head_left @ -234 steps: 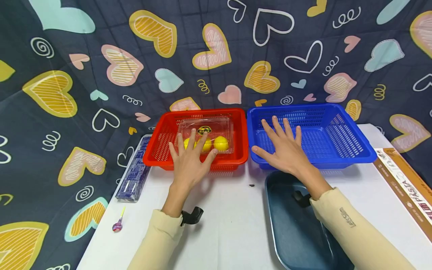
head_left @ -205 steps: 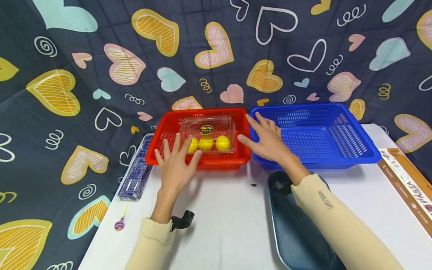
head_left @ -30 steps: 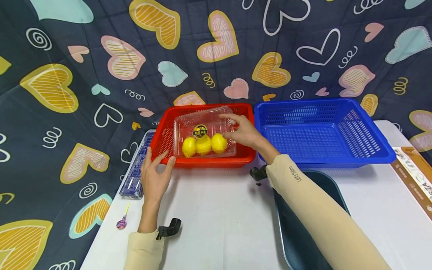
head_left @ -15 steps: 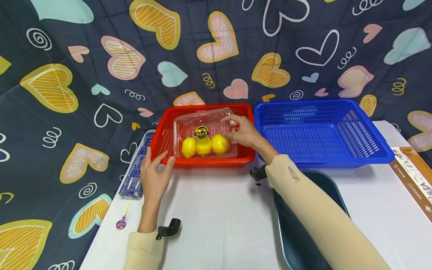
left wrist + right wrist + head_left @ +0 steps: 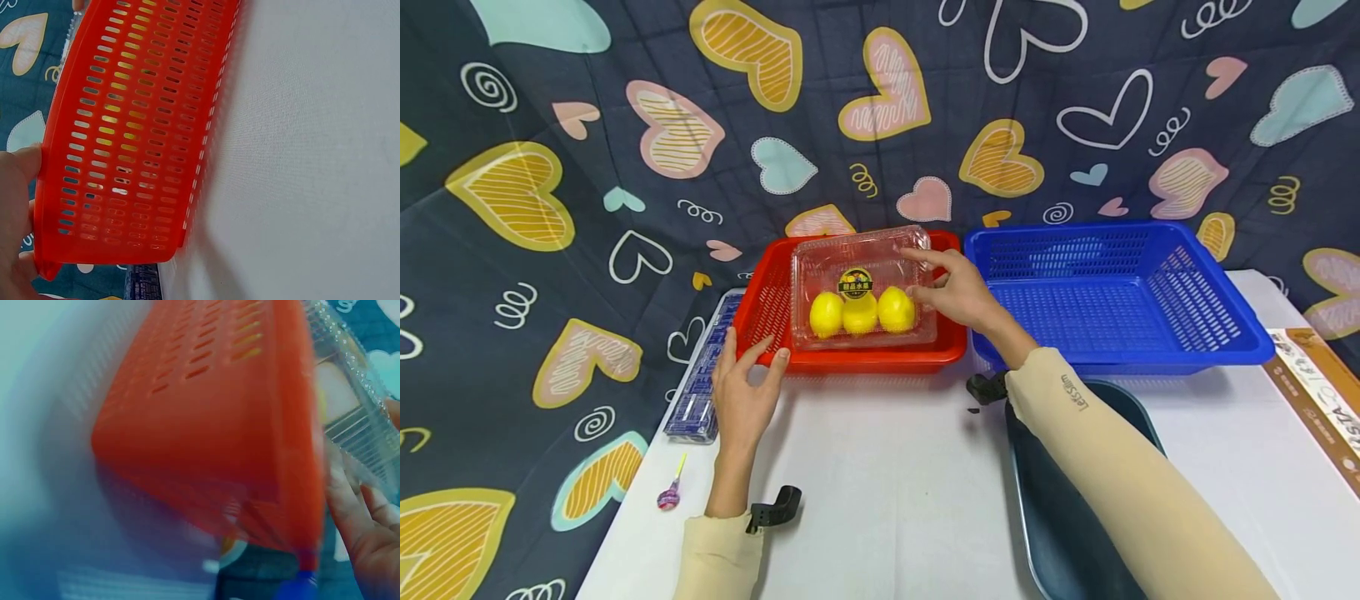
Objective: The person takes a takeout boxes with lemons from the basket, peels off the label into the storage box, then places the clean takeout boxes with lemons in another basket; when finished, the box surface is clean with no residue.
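My right hand [image 5: 958,290] holds the right side of a clear plastic fruit box [image 5: 880,250], thumb low and fingers higher up. Three yellow lemons [image 5: 826,315] sit in a row inside, below a black and gold label [image 5: 854,283]. The box is tilted and overlaps the red basket [image 5: 865,360], its back edge rising above the basket's far rim. At the basket's front left corner, my left hand [image 5: 747,404] grips the rim. The left wrist view shows its thumb [image 5: 26,161] against the red rim. The right wrist view is blurred, with the box beside the basket's rim.
A blue basket [image 5: 1112,358] stands right of the red one. In front of it lies a dark blue tray [image 5: 1075,517], under the right forearm. A stack of blue-patterned packs [image 5: 696,404] and a lollipop [image 5: 668,497] are at left; a brown box [image 5: 1318,400] at right.
Several seconds ago both hands were spread over the baskets. Since then the left moved to the red basket's corner and the right took the fruit box, which rises slightly in the last half second.
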A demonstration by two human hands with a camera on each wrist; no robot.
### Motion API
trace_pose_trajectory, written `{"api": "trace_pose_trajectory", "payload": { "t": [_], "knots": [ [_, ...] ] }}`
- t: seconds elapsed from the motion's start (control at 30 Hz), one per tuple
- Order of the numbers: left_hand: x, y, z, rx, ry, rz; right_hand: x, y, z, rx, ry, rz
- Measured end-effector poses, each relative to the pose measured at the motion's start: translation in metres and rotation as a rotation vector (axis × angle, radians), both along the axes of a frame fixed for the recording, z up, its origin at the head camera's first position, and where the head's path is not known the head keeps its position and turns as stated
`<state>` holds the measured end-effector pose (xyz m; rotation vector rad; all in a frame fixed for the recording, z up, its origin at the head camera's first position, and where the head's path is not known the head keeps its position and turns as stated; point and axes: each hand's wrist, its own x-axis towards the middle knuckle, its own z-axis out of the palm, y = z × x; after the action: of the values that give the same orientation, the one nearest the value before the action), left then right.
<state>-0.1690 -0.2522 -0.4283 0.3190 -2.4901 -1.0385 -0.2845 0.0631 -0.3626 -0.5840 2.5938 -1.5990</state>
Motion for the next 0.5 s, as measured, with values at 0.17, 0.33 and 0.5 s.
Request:
{"api": "trace_pose_trajectory", "payload": {
  "t": [0.17, 0.33, 0.5],
  "knots": [
    [0.000, 0.001, 0.001, -0.011, -0.003, -0.001, 0.008, 0.011, 0.011, -0.054, 0.009, -0.015],
    [0.002, 0.002, 0.003, -0.019, -0.013, 0.003, 0.018, 0.020, 0.022, -0.125, 0.001, -0.010],
    [0.003, 0.002, 0.005, -0.024, -0.013, 0.004, 0.028, 0.029, 0.033, -0.135, 0.009, -0.014]
  ]
}}
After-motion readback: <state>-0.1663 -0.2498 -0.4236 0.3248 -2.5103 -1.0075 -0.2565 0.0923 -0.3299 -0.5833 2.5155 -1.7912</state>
